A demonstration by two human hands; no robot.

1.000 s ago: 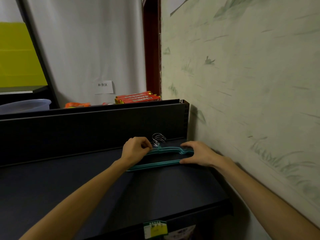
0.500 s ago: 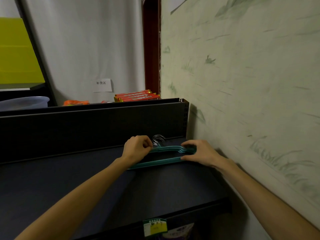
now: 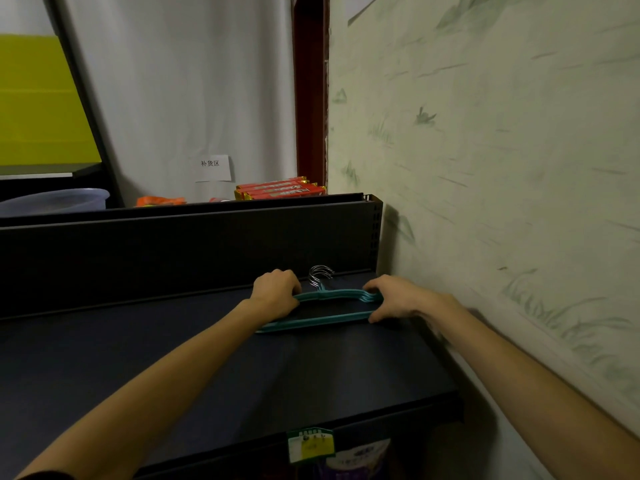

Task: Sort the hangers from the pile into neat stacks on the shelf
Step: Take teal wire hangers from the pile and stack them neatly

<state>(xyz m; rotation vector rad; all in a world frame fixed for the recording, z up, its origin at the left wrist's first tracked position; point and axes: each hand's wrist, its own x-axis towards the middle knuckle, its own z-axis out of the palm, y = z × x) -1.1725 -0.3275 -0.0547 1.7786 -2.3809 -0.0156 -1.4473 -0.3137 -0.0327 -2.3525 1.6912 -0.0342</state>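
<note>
Hands grip opposite ends of teal hangers (image 3: 322, 308) at the shelf's (image 3: 207, 358) back right corner, left hand (image 3: 277, 292) and right hand (image 3: 394, 299) apparently squaring the stack.

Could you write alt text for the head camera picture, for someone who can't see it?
Two bare hands hold a flat stack of teal hangers on a dark shelf beside a green-painted wall: the left hand grips the left end, the right hand the right end. The hangers' metal hooks point toward the shelf's back panel.
</note>
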